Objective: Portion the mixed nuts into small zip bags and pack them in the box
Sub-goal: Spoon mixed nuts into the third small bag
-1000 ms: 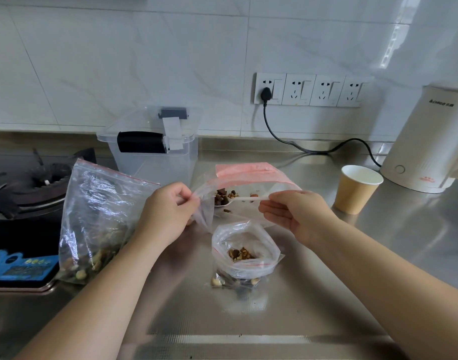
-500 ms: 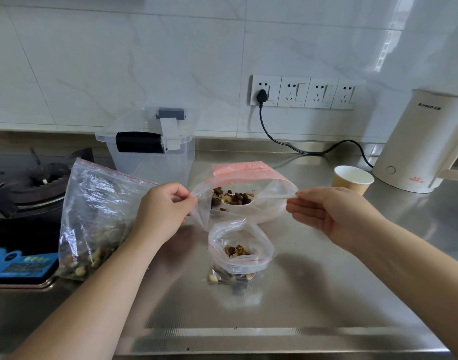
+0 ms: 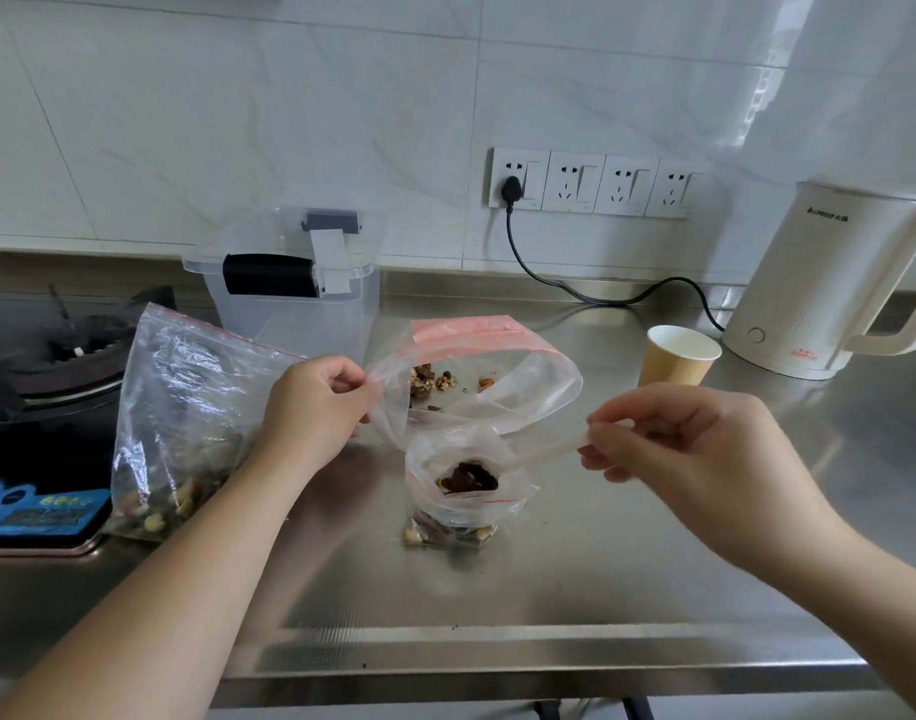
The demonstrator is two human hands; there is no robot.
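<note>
A large clear zip bag (image 3: 544, 387) with a red strip lies open on the steel counter, loose mixed nuts (image 3: 429, 379) inside it. My left hand (image 3: 315, 407) pinches its rim at the left. My right hand (image 3: 679, 449) pinches the handle of a white plastic spoon (image 3: 539, 454). The spoon's bowl, heaped with dark nuts, sits in the open mouth of a small zip bag (image 3: 466, 511), which stands in front of the large bag with nuts at its bottom. A clear lidded box (image 3: 289, 314) stands behind my left hand.
Another large bag of nuts (image 3: 185, 407) leans at the left, beside a gas stove (image 3: 45, 366). A paper cup (image 3: 679, 361) and a white kettle (image 3: 819, 283) stand at the right, with a black cable (image 3: 601, 298) running along the back. The counter's front edge (image 3: 497, 667) is near.
My right hand drew the loaded spoon out of the large bag and brought it towards me, down into the small bag's mouth. My left hand kept its pinch on the large bag's rim.
</note>
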